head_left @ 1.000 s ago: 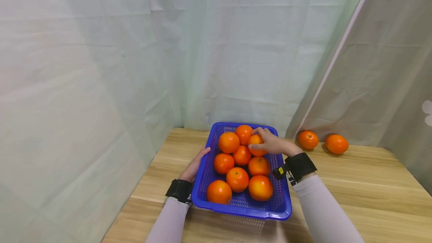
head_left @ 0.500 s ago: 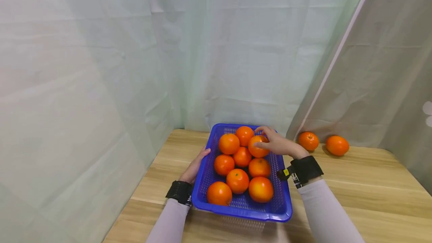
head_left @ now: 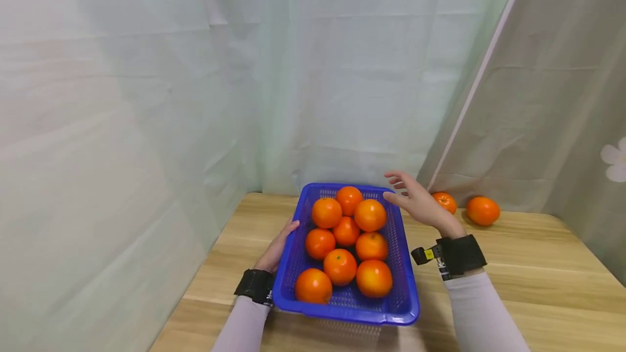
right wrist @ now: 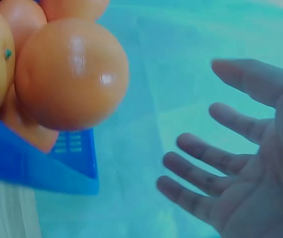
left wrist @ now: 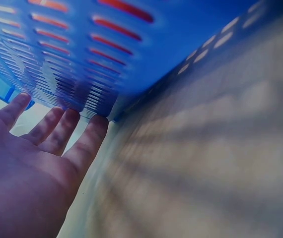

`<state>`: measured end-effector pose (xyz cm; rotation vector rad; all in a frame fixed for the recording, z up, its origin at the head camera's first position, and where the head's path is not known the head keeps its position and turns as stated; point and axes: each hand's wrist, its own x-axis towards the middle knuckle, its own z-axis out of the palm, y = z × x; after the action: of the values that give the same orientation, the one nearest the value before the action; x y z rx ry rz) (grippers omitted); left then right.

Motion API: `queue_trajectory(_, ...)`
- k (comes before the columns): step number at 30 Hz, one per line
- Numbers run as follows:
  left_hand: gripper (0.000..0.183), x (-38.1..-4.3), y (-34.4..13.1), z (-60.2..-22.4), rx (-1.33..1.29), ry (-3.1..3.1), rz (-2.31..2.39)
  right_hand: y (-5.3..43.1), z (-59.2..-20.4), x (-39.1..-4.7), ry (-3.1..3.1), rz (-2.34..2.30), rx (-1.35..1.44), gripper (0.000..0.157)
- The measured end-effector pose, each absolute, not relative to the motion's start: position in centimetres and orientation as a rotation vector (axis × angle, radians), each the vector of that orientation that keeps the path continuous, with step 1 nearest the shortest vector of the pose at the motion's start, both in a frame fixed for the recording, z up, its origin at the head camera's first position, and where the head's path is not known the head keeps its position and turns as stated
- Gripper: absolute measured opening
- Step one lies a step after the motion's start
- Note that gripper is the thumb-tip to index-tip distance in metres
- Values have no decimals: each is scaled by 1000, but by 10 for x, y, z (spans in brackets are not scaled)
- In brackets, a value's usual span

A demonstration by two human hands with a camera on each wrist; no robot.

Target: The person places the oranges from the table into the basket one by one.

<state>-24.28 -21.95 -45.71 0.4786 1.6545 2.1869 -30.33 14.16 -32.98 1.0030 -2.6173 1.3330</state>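
Observation:
A blue plastic basket (head_left: 286,265) holds several oranges (head_left: 340,266) on the wooden table. My left hand (head_left: 276,249) is at the basket's left side, thumb close to the rim. In the left wrist view, the extended fingers (left wrist: 88,141) of that hand touch the slotted wall. My right hand (head_left: 415,202) hovers just beyond the basket's back right corner, fingers spread and holding nothing. The right wrist view has its palm facing the basket, apart from the nearest orange (right wrist: 72,74).
Two more oranges lie at the back right: one (head_left: 445,201) is partly covered by the right hand, the other (head_left: 483,211) sits farther right. A pale curtain (head_left: 352,96) hangs behind the wooden table (head_left: 528,270) and along its left side.
My right hand has let go of the orange at the basket's back right and drawn away up and to the right. The orange stays in the basket; my left hand keeps its place.

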Motion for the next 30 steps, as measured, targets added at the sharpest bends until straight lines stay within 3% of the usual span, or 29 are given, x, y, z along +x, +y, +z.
queue_trajectory(14, 56, -236, -231, -459, 522, 1618, 2201, 186, -346, -299, -2430, 1161, 743, 38)
queue_trajectory(30, 53, -227, -236, -452, 507, 1612, 2217, 204, -346, -306, -2389, 1219, 687, 40)
